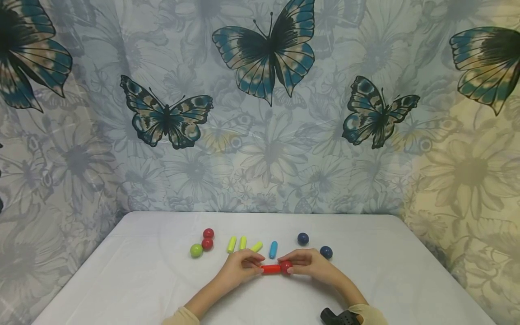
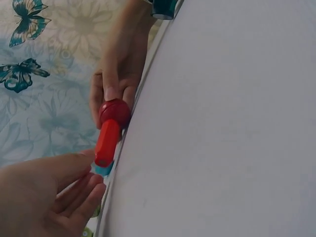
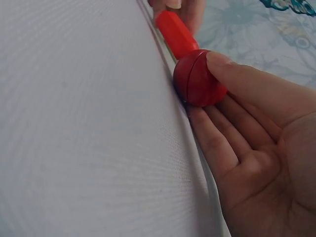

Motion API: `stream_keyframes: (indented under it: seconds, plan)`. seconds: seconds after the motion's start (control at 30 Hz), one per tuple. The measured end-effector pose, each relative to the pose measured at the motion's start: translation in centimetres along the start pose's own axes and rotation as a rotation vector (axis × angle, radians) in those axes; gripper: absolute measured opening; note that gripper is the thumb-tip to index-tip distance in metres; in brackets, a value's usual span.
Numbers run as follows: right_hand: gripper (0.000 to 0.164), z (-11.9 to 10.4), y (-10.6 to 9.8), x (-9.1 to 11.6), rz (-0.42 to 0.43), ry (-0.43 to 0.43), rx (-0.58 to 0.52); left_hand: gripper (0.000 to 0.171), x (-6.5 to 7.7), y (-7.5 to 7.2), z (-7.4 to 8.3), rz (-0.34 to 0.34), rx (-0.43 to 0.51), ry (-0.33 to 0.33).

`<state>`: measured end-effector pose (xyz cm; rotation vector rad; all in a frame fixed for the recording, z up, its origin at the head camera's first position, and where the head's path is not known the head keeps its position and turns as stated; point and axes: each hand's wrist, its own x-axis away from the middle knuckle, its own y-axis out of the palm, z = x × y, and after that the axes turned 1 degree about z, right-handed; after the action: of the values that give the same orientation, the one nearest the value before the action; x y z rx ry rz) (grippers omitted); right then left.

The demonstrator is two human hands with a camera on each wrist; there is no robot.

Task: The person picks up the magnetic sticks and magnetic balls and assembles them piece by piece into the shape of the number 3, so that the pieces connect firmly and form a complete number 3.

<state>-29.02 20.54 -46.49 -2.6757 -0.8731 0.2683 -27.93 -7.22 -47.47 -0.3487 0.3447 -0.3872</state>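
Observation:
A red stick (image 1: 271,269) lies on the white table (image 1: 142,280) near its front middle, with a red ball (image 1: 286,266) touching its right end. My left hand (image 1: 257,265) pinches the stick's left end. My right hand (image 1: 290,263) holds the ball between thumb and fingers. In the left wrist view the red stick (image 2: 107,142) runs from my left fingertips (image 2: 74,190) up to the red ball (image 2: 115,112). The right wrist view shows my thumb (image 3: 237,74) on top of the red ball (image 3: 199,78), my fingers under it, and the red stick (image 3: 175,32) beyond.
Behind the hands lie three yellow-green sticks (image 1: 242,243) and a blue stick (image 1: 273,249). To the left sit a green ball (image 1: 196,250) and two red balls (image 1: 207,239). Two dark blue balls (image 1: 302,239) (image 1: 326,252) sit to the right. A butterfly-print curtain (image 1: 260,113) hangs behind the table.

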Motion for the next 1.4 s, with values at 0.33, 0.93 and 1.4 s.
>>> stream_keyframes:
  seconds: [0.33,0.93,1.4]
  plan:
    - [0.036,-0.2,0.0,0.0,0.010,0.025,-0.022,0.028,-0.4,-2.7,-0.1,0.094,-0.048,0.004]
    - [0.037,-0.4,0.1,0.2,0.010,0.003,-0.059,0.030,-0.4,-9.5,-0.3,0.263,-0.230,-0.061]
    - [0.036,-0.3,0.1,0.1,0.015,0.007,-0.062,0.034,1.0,-14.0,-2.4,0.216,-0.201,-0.121]
